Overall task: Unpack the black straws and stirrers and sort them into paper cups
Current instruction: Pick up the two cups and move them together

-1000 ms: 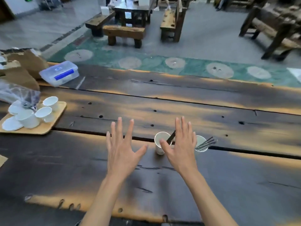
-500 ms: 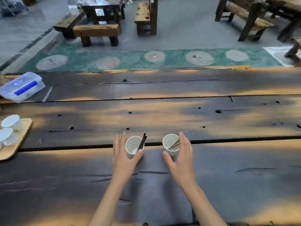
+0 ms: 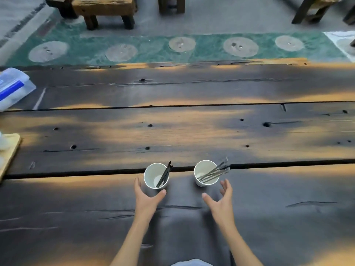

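Two white paper cups stand side by side on the dark wooden table. The left cup (image 3: 153, 174) holds a few bare black stirrers (image 3: 165, 173) leaning to its right rim. The right cup (image 3: 204, 172) holds several black straws in clear wrappers (image 3: 216, 170) that stick out to the right. My left hand (image 3: 147, 198) curves around the near side of the left cup, thumb and fingers at its base. My right hand (image 3: 221, 200) hovers open just in front of the right cup, apart from it.
A clear plastic box with a blue label (image 3: 11, 87) lies at the far left. A wooden tray's corner (image 3: 8, 152) shows at the left edge. A gap between planks (image 3: 288, 162) runs behind the cups. Wooden benches (image 3: 103, 8) stand on the floor beyond.
Both hands dropped from raised and spread to the cups. The right hand has drawn back off the right cup. The view shifted right, pushing the tray out of frame.
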`<state>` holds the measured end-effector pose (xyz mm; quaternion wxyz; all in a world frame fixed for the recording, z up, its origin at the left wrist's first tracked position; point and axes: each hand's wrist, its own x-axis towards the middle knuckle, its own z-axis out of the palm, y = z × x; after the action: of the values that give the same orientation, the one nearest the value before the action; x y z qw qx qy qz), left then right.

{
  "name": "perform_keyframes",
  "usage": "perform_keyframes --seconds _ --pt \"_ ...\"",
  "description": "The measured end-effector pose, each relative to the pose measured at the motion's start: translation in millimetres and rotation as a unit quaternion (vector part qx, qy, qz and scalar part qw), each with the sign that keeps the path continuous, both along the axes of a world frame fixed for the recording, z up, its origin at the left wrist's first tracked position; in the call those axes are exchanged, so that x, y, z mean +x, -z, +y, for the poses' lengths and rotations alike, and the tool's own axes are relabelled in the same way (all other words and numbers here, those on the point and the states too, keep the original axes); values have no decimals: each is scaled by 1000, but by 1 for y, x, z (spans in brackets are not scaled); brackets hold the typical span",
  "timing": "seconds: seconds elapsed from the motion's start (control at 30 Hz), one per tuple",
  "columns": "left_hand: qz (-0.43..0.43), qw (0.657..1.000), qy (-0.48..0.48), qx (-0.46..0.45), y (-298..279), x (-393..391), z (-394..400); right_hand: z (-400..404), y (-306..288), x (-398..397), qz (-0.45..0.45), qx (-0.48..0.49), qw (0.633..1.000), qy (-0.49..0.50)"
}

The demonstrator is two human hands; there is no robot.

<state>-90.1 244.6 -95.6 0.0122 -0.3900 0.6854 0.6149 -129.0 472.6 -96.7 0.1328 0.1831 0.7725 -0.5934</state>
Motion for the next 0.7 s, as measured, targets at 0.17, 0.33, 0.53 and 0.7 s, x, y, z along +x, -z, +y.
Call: perform_keyframes --seconds 0.17,0.33,0.53,0.7 --pt "32 999 -12 -12 10 -10 4 -6 11 -23 -17 -23 999 -36" --pt "47 998 -20 -35 12 -24 5 -13 16 -40 -1 -36 999 -28" --pt "48 998 -18 -31 12 -35 4 -18 20 -54 9 -57 998 -16" --pt "72 996 -20 -52 9 -48 3 -24 15 -63 22 -60 998 -19"
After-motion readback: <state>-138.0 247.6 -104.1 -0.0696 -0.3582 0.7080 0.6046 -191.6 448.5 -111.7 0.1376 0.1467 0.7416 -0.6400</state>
